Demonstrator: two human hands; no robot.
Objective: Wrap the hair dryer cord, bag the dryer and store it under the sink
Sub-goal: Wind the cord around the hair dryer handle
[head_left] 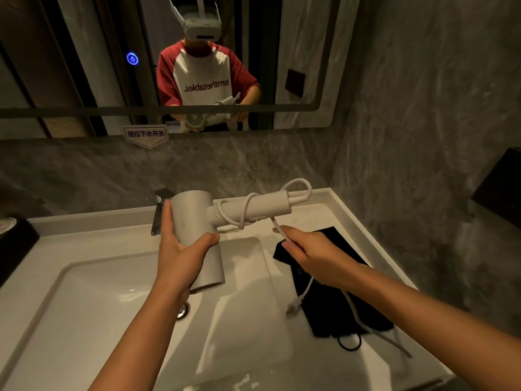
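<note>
Left hand (184, 249) grasps the dryer (197, 230) barrel above the sink (84, 306). Right hand (307, 252) pinches the cord (306, 289), few loops on the handle. Risk: slack tension lets loops slide off; the dangling plug (293, 306) may snag the bag (332, 300) at the counter's right edge.

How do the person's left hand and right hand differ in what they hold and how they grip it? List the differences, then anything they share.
The left hand wraps around the hair dryer barrel; the right hand holds only the thin white cord. The left hand uses a broad whole-hand grasp; the right hand pinches with fingertips. The left hand is above the sink basin; the right hand is above the black bag. Both are bare.
</note>
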